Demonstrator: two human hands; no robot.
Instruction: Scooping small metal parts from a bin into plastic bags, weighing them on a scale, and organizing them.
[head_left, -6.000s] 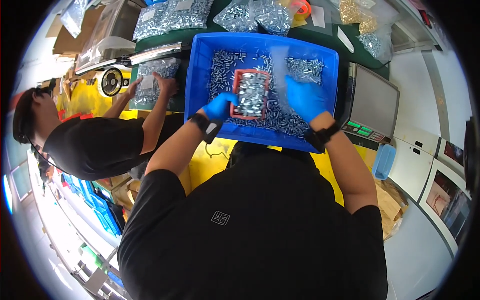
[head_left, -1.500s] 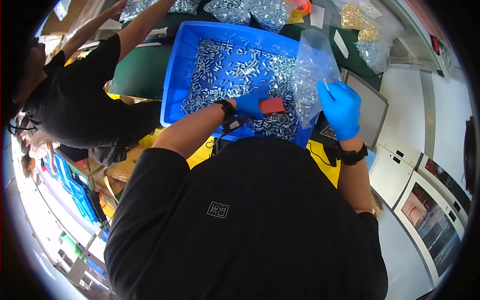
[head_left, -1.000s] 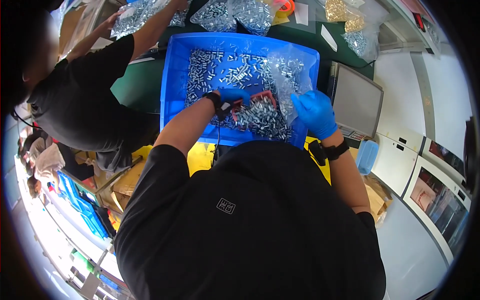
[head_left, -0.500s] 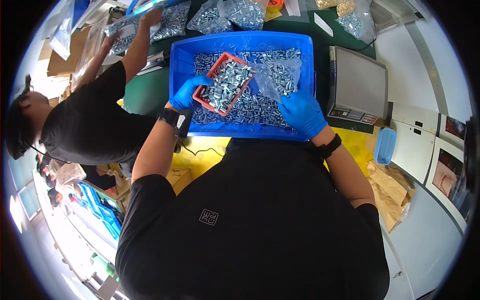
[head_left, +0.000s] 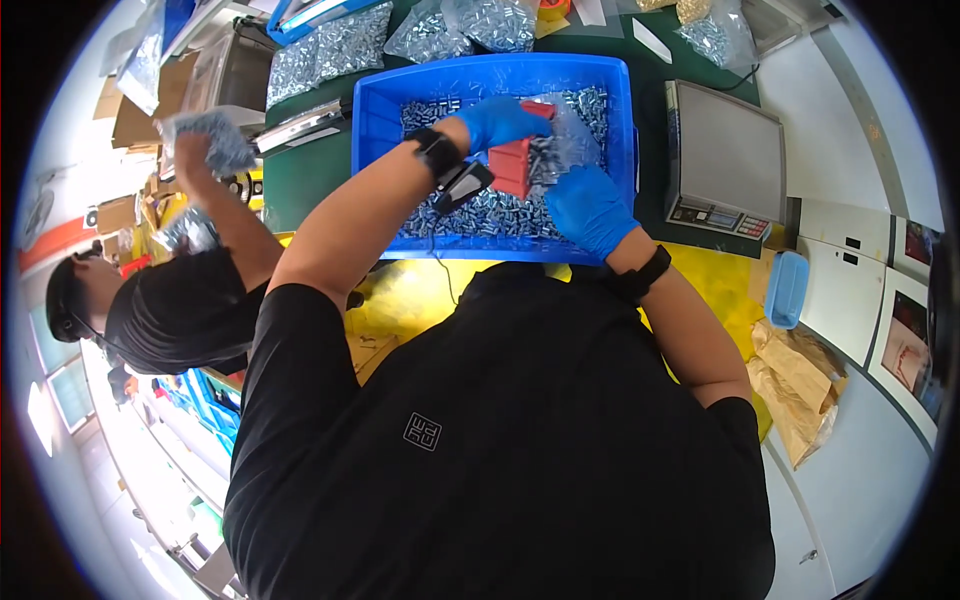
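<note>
Gripped by my blue-gloved left hand (head_left: 500, 122), a small red tray (head_left: 511, 168) is tipped on its side toward the right. Small silvery metal fasteners (head_left: 543, 160) are at its tilted mouth, against a clear plastic bag (head_left: 574, 142). My right hand (head_left: 592, 212), also in a blue glove, is closed on the bag's near edge; its fingertips are partly hidden. Both hands are above a large blue bin (head_left: 367, 130) with many loose fasteners (head_left: 480, 215) across its bottom. A black device with a cable (head_left: 464, 187) hangs at my left wrist.
Right of the bin stands a weighing scale (head_left: 725, 150). Filled bags of fasteners (head_left: 328, 52) lie along the table's far side. At left a co-worker (head_left: 190, 310) in black lifts another filled bag (head_left: 212, 138). A light blue tray (head_left: 787, 290) is at the right.
My left hand has moved right and turned the red tray from level to tipped at the bag. The right hand stays at the bag. The co-worker has swung a bag leftward off the table.
</note>
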